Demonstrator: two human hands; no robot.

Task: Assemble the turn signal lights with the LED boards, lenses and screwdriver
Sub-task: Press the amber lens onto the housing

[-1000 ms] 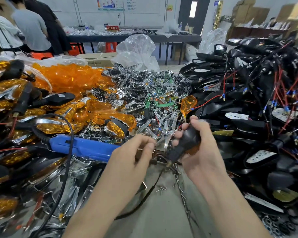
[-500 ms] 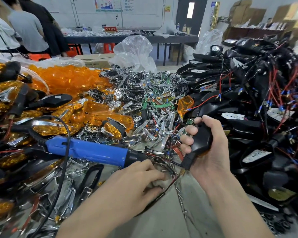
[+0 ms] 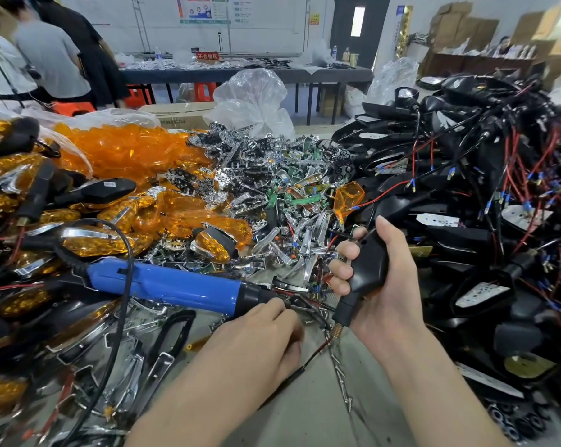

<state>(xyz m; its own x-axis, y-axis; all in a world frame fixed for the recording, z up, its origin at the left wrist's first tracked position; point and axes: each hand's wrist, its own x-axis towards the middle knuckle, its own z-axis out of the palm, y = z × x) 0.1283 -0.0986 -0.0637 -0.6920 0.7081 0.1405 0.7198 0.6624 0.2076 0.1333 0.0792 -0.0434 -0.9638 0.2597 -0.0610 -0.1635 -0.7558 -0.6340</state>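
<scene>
Right hand has its fingers wrapped tight round a black signal housing. It's held stalk end down, just above the table, with the brass thread at the bottom and a thin wire trailing off it. Left hand sits palm down right at the black nose of the blue screwdriver, which lies on its side across the parts. Its fingers are curled under, so I honestly can't tell if they're pinching anything. Orange lenses are heaped back left, chrome reflectors and green boards in the middle, and a pile of wired shells on the right.
</scene>
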